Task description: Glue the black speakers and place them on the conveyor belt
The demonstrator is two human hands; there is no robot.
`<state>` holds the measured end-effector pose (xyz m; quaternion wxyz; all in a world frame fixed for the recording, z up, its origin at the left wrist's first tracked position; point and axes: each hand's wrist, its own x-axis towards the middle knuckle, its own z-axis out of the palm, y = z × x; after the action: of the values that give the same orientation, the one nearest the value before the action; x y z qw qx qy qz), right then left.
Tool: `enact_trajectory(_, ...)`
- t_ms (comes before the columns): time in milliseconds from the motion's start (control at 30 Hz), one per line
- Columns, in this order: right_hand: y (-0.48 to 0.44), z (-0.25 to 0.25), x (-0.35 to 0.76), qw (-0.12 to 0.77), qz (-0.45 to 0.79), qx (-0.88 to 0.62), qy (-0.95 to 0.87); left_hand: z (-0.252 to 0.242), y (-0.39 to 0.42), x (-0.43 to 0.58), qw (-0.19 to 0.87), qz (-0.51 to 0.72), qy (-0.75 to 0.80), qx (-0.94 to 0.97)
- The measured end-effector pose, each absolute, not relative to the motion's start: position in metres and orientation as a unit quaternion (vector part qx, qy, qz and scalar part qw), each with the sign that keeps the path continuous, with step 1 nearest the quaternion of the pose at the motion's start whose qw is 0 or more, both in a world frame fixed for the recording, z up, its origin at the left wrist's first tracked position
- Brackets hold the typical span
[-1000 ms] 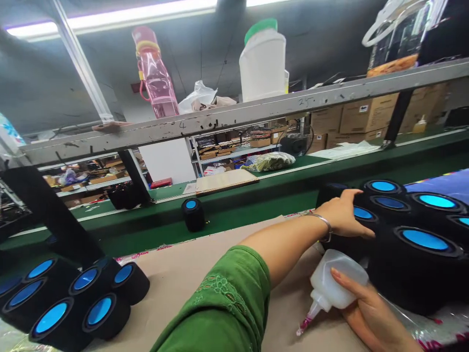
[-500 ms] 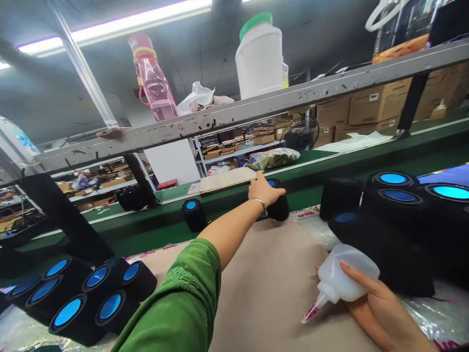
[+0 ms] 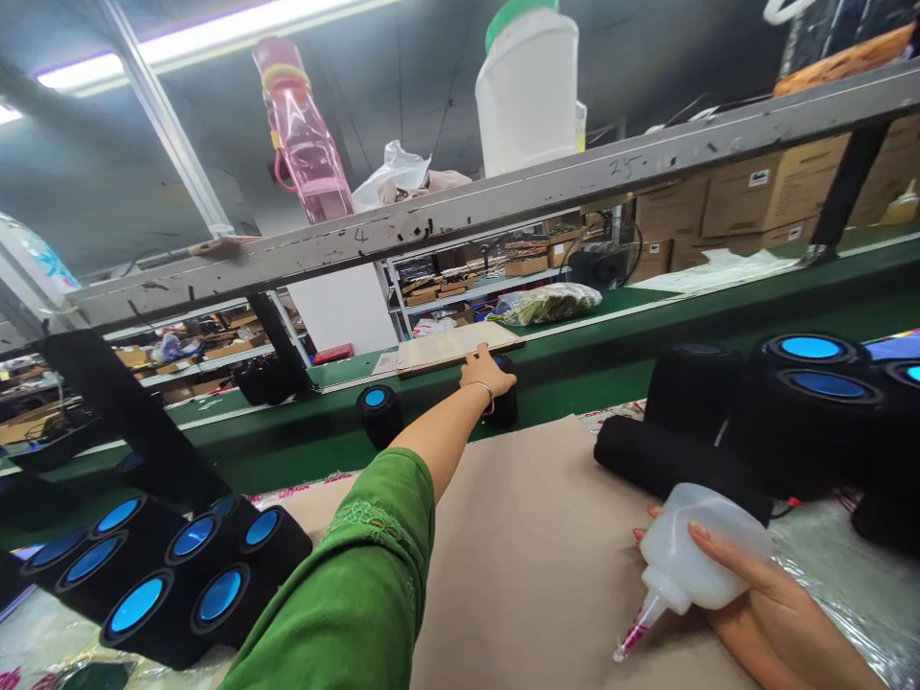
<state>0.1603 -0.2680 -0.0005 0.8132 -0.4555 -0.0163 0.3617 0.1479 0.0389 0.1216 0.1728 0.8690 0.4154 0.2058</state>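
1. here, your left hand reaches far out over the brown work surface and closes on top of a small black speaker standing upright on the green conveyor belt, fingers draped over its cap, a thin bangle at the wrist.
2. just beside it on the same belt stands a second small speaker, blue top showing, apart from your hand.
3. your right hand rests low at the near right edge, wrapped around a white squeeze bottle tipped on its side, its nozzle pointing down and left towards the brown surface.
4. right behind the bottle a black cylinder lies on its side, with a cluster of larger black speakers standing behind it, blue tops up.
5. at the near left, another group of blue-topped speakers lies tilted together.
6. a flat board sits on the belt just past your left hand.
7. overhead, a grey shelf rail carries a pink water bottle and a white jug with a green cap.
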Motion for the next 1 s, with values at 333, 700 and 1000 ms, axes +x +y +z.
enact_trajectory(333, -0.272, 0.005, 0.155, 0.805, 0.373, -0.461, -0.013, 0.122, 0.053, 0.165, 0.176, 0.183, 0.415, 0.874)
enact_trajectory(700, -0.271, 0.011, 0.15, 0.809, 0.372, -0.456, 0.002, 0.125, 0.068, 0.159, 0.19, 0.16, 0.385, 0.889)
enact_trajectory(1000, -0.268, 0.009, 0.154, 0.804, 0.381, -0.456, -0.013, 0.142, 0.066, 0.145, 0.15, 0.133, 0.382, 0.902)
